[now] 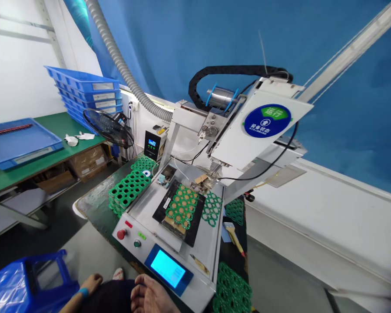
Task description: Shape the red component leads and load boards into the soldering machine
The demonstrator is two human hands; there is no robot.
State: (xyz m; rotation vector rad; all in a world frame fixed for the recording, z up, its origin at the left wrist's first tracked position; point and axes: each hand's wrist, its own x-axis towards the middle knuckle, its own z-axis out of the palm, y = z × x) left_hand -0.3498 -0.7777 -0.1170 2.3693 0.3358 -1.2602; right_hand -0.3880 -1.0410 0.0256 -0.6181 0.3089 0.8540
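Note:
My left hand [91,282], a blue band at its wrist, rests by my dark-clothed leg with nothing visible in its loose fingers. Palm up and fingers loosely bent, my right hand [153,296] is empty, close to the lit touchscreen [168,267] of a benchtop soldering machine [195,256]. On the machine's bed, a green circuit board panel [183,204] with round cells lies on a black fixture plate [159,211] under the soldering head [205,180]. Another green panel [211,209] lies to the right of the fixture.
Stacked green panels [127,191] stand left of the machine; more panels [233,289] lie at right front, near a brush [233,239]. A black fan [109,128], blue trays [84,89] and a blue stool [22,278] are at left. A red stop button [121,234] protrudes from the panel.

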